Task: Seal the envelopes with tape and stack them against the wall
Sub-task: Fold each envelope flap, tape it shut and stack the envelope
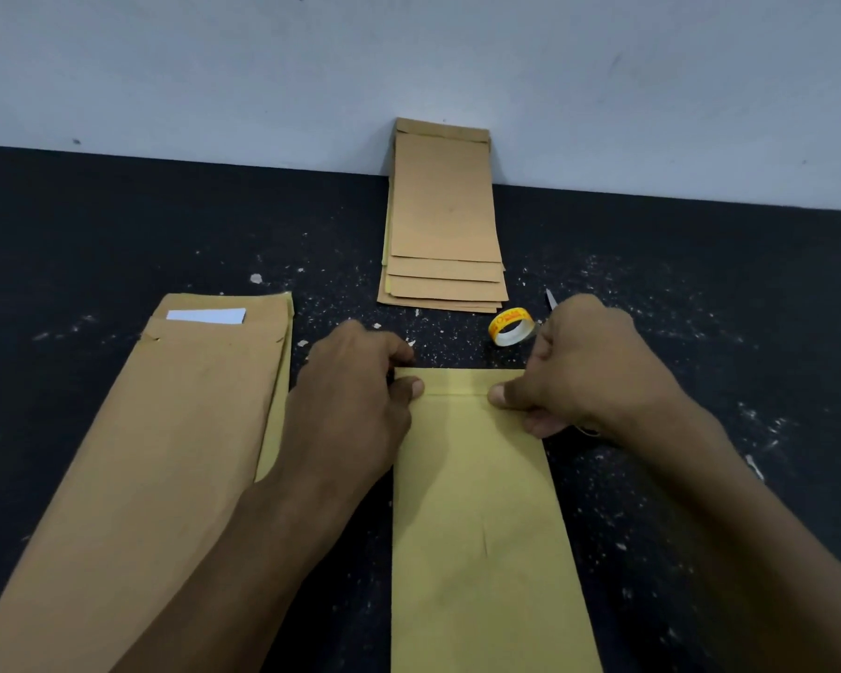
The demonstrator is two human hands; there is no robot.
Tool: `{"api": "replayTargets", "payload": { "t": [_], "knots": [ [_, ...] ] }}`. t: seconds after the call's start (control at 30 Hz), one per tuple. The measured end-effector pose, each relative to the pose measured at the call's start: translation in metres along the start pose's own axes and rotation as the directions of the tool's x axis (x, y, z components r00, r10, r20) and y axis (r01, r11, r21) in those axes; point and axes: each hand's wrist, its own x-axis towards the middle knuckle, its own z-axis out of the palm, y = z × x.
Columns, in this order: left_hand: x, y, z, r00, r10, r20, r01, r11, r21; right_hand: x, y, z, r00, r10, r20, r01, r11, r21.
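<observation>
- Your left hand (355, 395) and right hand (583, 366) sit apart, thumbs pinning the folded flap of the yellow envelope (481, 502).
- Its long axis runs from you toward the wall.
- The tape roll (511, 325) lies just beyond your right hand; its print's too blurry to read.
- The sealed stack (445, 221) leans on the wall (214, 65) straight ahead.

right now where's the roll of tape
In the head view the roll of tape sits on the dark table right of centre, just beyond the right hand, between it and the near end of the envelope stack leaning against the wall.
</observation>
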Motion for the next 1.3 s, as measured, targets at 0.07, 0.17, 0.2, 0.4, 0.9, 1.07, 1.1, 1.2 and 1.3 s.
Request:
{"api": "replayTargets", "payload": {
  "t": [0.07, 0.17, 0.2, 0.4, 0.9, 1.07, 1.1, 1.2, 1.3],
  "knots": [
    [0.000, -0.001, -0.001, 1.000, 0.023, 0.018, -0.023, 1.000, 0.018, 0.001, 0.003, 0.000, 1.000, 0.004, 0.023, -0.004, 1.000, 0.018],
    [0.001, -0.003, -0.002, 0.998, 0.047, 0.031, -0.047, 0.999, -0.009, 0.003, 0.009, -0.003, 0.999, -0.037, 0.020, 0.035, 0.996, 0.076],
    [0.002, -0.004, -0.003, 0.998, 0.052, 0.036, -0.051, 0.998, -0.026, 0.003, 0.011, -0.004, 0.998, -0.055, 0.016, 0.053, 0.993, 0.102],
    [0.003, -0.006, -0.008, 0.995, 0.060, 0.078, -0.057, 0.997, -0.049, 0.003, 0.013, 0.001, 0.998, -0.066, -0.016, 0.068, 0.990, 0.126],
    [0.016, -0.002, -0.050, 0.992, -0.018, 0.129, 0.098, 0.751, -0.652, -0.039, 0.015, -0.019, 0.975, -0.222, 0.029, 0.192, 0.897, 0.398],
    [0.034, 0.006, -0.065, 0.998, -0.018, 0.054, 0.052, 0.681, -0.731, -0.044, 0.020, -0.031, 0.839, -0.420, 0.346, 0.223, 0.845, 0.486],
    [0.039, 0.009, -0.067, 0.999, -0.022, 0.046, 0.049, 0.673, -0.738, -0.041, 0.019, -0.033, 0.826, -0.444, 0.347, 0.231, 0.828, 0.510],
    [0.050, 0.014, -0.066, 0.997, -0.031, 0.067, 0.071, 0.642, -0.763, -0.031, 0.012, -0.035, 0.855, -0.453, 0.254, 0.222, 0.761, 0.610],
    [0.058, 0.017, -0.057, 0.990, 0.002, 0.142, 0.101, 0.687, -0.720, -0.009, -0.001, -0.038, 0.916, -0.380, 0.126, 0.198, 0.704, 0.682]
  ]
}}
